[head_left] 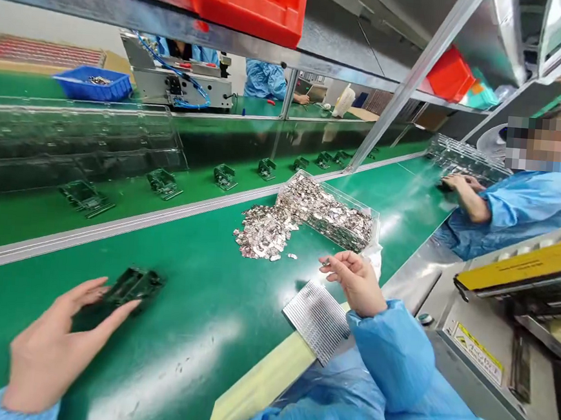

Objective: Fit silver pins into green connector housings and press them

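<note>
My left hand [51,341], at the lower left, is closed around a dark plastic frame part [132,288], with thumb and fingers on either side. Over the green bench my right hand [359,284] pinches a small metal piece [325,263] at its fingertips. Just below that hand lies a ridged silvery plate [318,320], partly on a pale yellow strip [261,384]. Beyond it, a heap of small flat metal pieces [264,231] spills beside a clear tray [375,225] filled with more of them.
Several dark frame parts [163,183] stand in a row on the green strip behind a metal rail [187,215]. Red bins [257,7] sit on the shelf overhead. A co-worker [544,185] in blue works at the right, near a grey machine [464,341].
</note>
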Tool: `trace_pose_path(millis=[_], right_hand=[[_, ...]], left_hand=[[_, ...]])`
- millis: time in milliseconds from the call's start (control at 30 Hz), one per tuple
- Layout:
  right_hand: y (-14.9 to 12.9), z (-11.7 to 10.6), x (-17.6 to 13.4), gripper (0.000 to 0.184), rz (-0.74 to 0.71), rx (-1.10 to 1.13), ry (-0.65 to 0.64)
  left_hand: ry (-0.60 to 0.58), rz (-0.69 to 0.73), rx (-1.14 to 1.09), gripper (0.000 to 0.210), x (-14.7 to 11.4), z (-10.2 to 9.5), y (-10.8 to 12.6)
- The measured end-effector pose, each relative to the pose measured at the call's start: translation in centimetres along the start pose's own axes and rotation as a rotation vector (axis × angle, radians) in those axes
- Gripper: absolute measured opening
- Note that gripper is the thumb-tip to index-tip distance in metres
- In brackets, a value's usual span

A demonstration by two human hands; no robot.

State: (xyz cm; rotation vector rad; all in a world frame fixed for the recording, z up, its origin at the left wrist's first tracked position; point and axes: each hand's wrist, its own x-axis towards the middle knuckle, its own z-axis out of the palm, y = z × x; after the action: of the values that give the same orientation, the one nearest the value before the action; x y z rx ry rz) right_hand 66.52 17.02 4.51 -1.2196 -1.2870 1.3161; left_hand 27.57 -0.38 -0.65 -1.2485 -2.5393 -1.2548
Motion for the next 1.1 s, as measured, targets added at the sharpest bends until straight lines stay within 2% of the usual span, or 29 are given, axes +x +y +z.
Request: trace_pose_path(millis=[100,233,300,400,533,633,700,767,867,1000,1100], right_hand=[[-0.1,-0.6,-1.6,0.039,-0.002,0.134,-0.031],[0.1,-1.6,-3.4,0.034,-0.04,0.193,-0.013],[0.5,-2.2,-4.3,0.034,-0.038,0.234,-0.019],[1.2,-2.9,-5.5,0.036,-0.029,0.277,-0.013],[2.0,-3.6,-6.7,0.038,-0.016,0.279,0.023],[2.4,-4.1,-7.2,0.04,0.017,0.315,-0.01],[2.6,-4.4,-7.4,0.04,0.01,0.311,-0.022],[2.7,-4.7,-7.7,0.038,-0.022,0.266,-0.013],[2.9,-5.2,-8.0,0.035,-0.055,0.151,-0.019],[3.3,-5.8,-8.4,0.036,-0.05,0.043,-0.088],[3.6,-6.0,-8.8,0.041,-0.043,0.016,-0.117]], left_hand=[[-0.179,0.01,0.103,0.083,-1.9,0.7,1.9],[-0.343,0.197,0.07,0.11,-2.2,1.5,1.4],[-0.483,0.299,0.058,0.11,-1.6,1.8,1.0],[-0.656,0.368,0.054,0.097,-0.4,2.1,1.1],[-0.638,0.377,0.066,0.08,0.1,3.1,2.1],[-0.604,0.416,0.073,0.071,-0.4,4.1,3.2],[-0.578,0.427,0.083,0.076,-0.7,4.8,4.1],[-0.564,0.42,0.062,0.09,-0.9,5.4,5.1],[-0.612,0.407,-0.013,0.105,-0.5,6.3,6.5],[-0.717,0.342,-0.05,0.102,0.3,7.1,7.8],[-0.668,0.302,-0.054,0.088,0.1,7.5,8.4]])
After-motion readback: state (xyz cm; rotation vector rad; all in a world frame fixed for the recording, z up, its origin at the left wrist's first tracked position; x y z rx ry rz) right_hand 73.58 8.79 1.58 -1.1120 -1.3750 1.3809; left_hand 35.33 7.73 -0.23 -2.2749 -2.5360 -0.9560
